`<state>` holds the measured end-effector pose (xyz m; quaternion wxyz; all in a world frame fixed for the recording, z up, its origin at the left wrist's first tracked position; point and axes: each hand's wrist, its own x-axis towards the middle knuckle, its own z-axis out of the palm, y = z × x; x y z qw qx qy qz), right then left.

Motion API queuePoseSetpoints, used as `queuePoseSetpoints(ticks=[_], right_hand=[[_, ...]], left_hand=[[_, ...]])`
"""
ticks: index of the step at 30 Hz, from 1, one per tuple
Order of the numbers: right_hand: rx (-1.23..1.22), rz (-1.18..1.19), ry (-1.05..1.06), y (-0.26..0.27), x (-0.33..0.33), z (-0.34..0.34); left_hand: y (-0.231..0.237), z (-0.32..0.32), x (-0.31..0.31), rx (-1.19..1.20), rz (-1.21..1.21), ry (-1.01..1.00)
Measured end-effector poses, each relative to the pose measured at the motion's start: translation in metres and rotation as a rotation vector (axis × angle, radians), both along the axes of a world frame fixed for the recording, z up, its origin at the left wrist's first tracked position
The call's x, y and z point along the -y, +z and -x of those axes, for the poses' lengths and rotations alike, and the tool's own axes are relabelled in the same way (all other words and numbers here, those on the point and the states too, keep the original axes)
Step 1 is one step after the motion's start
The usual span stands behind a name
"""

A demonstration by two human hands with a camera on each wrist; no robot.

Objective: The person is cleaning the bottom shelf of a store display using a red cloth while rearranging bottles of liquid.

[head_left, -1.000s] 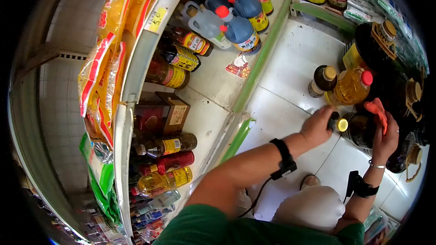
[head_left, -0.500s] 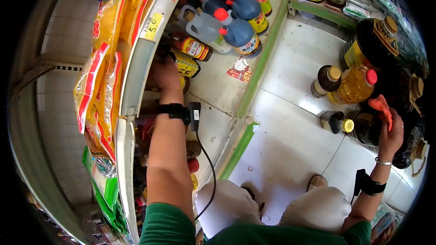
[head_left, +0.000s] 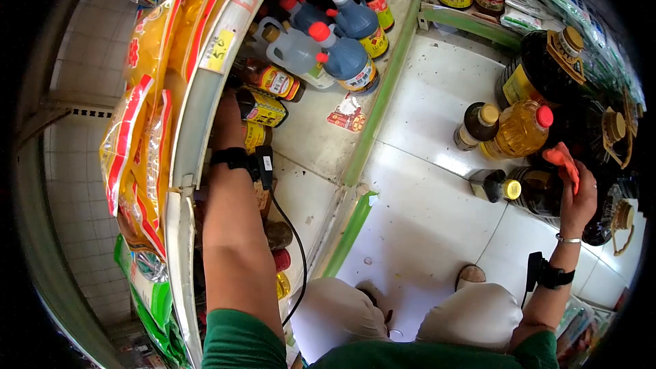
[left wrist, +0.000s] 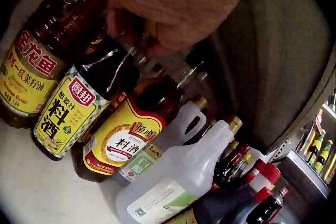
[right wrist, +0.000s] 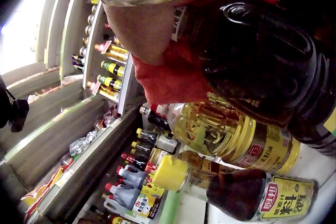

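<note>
My left hand (left wrist: 173,8) reaches into the shelf, its fingers curled at the neck of a dark cooking wine bottle (left wrist: 71,106) with a yellow-and-green label. In the head view the shelf's front edge hides most of that hand. An oil bottle (left wrist: 31,71) and another cooking wine bottle (left wrist: 123,137) flank it. My right hand (head_left: 581,198) holds a red cloth (head_left: 564,164) beside large dark jugs (right wrist: 257,50). On the floor near it stands a yellow-capped cooking wine bottle (head_left: 488,185) with a similar label, close to a golden oil bottle (head_left: 516,130).
Blue-tinted jugs with red caps (head_left: 350,61) stand on the same shelf. Yellow bags (head_left: 154,82) hang along the shelf's front edge (head_left: 198,102). A small dark bottle (head_left: 476,125) is on the tiled floor (head_left: 424,164), with packets (head_left: 547,0) at the far right.
My left hand has let go of the yellow-capped bottle on the floor and swung left, deep in among the shelf bottles. My right hand stays by the jugs with the red cloth.
</note>
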<state>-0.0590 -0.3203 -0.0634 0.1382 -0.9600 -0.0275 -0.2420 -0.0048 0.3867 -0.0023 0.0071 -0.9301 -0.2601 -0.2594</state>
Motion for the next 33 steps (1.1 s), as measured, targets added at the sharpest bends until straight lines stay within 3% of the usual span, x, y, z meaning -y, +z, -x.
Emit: queuePoseSetpoints(ticks=[1, 3, 4, 7, 9, 10, 13, 15, 16, 20, 21, 22, 27, 33], right_hand=[[0.012, 0.007, 0.013, 0.001, 0.000, 0.000], [0.001, 0.000, 0.008, 0.002, -0.002, 0.000], [-0.009, -0.006, 0.001, 0.002, -0.003, 0.000], [-0.008, -0.016, -0.005, 0.004, -0.005, 0.003], [-0.034, -0.032, -0.013, 0.006, -0.005, 0.002], [-0.022, -0.041, 0.002, 0.007, -0.004, 0.003], [-0.020, -0.003, 0.001, 0.016, -0.008, 0.005], [0.014, 0.006, 0.031, 0.019, -0.012, 0.003], [0.012, 0.000, 0.017, 0.020, -0.013, 0.004], [0.038, 0.001, 0.007, 0.020, -0.014, 0.002], [0.029, -0.008, -0.006, 0.021, -0.015, 0.002], [0.045, -0.016, 0.009, 0.022, -0.016, 0.002], [0.058, -0.020, 0.012, 0.022, -0.014, 0.002], [0.063, -0.035, 0.028, 0.022, -0.012, 0.002]], left_hand=[[0.012, 0.005, 0.024, 0.000, 0.001, 0.001], [0.033, 0.020, 0.082, 0.047, 0.198, 0.223], [0.032, 0.026, 0.082, 0.048, 0.198, 0.222], [0.003, 0.042, 0.053, 0.037, 0.021, 0.232], [-0.046, 0.052, -0.005, -0.089, -0.506, 0.027], [-0.008, 0.056, 0.067, 0.036, -0.026, 0.140], [-0.014, 0.074, 0.073, 0.297, 0.179, -0.169], [0.029, 0.091, 0.136, 0.194, 0.217, -0.170], [0.043, 0.099, 0.164, 0.267, 0.430, -0.257], [0.072, 0.128, 0.234, 0.088, 0.485, -0.491], [0.072, 0.130, 0.246, 0.037, 0.471, -0.578], [0.068, 0.130, 0.261, -0.016, 0.666, -0.576], [-0.003, 0.116, 0.327, -0.248, 0.666, -0.719], [-0.049, 0.097, 0.399, -0.358, 0.719, -0.777]])
